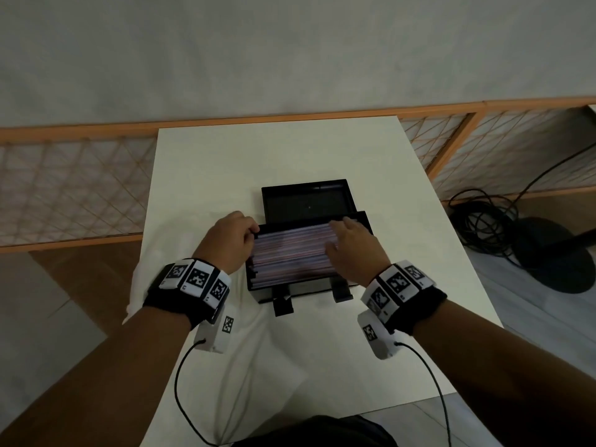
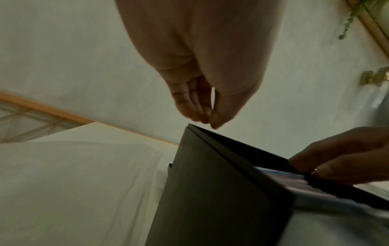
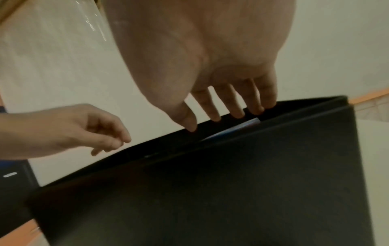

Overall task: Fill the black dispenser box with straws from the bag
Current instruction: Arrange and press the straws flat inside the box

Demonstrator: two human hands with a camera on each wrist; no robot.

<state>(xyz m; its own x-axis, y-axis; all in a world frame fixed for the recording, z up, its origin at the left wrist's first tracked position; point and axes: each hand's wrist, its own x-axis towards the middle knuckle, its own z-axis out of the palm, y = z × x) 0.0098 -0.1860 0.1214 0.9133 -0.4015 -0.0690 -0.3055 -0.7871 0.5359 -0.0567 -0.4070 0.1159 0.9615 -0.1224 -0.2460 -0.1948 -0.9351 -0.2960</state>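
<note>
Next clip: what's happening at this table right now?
A person stands at a white table loading a black dispenser box, its lid swung open behind. The box already holds a full layer of wrapped straws. The right hand lies with straight fingers across the straws, seemingly levelling them. The left hand, fingers curled, is at the box's left rim. The clear bag lies flat under the left wrist.

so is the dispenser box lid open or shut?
Open. The lid is tipped back behind the black dispenser box, and the straws lie exposed inside, nearly up to the rim.
</note>
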